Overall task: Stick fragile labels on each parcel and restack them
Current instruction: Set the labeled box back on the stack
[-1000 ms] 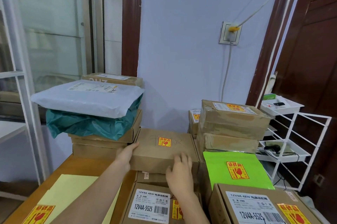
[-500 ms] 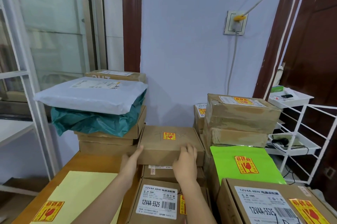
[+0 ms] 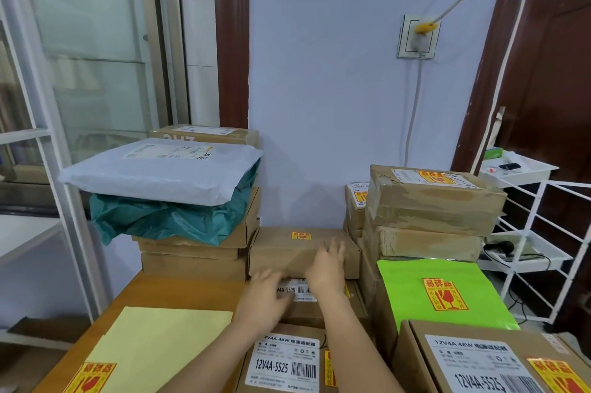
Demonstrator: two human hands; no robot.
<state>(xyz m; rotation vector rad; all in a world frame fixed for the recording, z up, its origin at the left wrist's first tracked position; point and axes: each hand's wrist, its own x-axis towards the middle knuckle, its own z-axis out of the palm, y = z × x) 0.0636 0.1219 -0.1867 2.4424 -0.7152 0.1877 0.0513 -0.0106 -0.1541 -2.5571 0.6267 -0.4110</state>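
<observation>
Flat brown carton (image 3: 303,252), middle of the wooden table (image 3: 179,292) against the wall: small red-and-yellow fragile label (image 3: 301,235) on its top, stacked on a lower carton with a white barcode label (image 3: 299,289)

Right hand (image 3: 327,268): fingers spread and nearly straight, resting over the near top edge of the flat brown carton, nothing gripped

Left hand (image 3: 267,298): blurred, fingers loosely extended, lying at the front of the lower carton just under the flat one (grip cannot be told for sure; seems to hold nothing)

Near carton (image 3: 284,360), marked 12V4A-5525, below the forearms, fragile label at its right edge

Left stack: brown cartons (image 3: 195,261), teal poly bag (image 3: 166,219), grey-white mailer bag (image 3: 160,168) on top

Right stack: taped cartons (image 3: 431,216), top one labelled; bright green mailer (image 3: 444,290) with fragile label in front; another 12V4A carton (image 3: 479,360) at lower right, also labelled

Yellow label backing sheet (image 3: 147,348) at lower left, one fragile sticker (image 3: 92,376) on it

White wire rack (image 3: 543,232) at far right
</observation>
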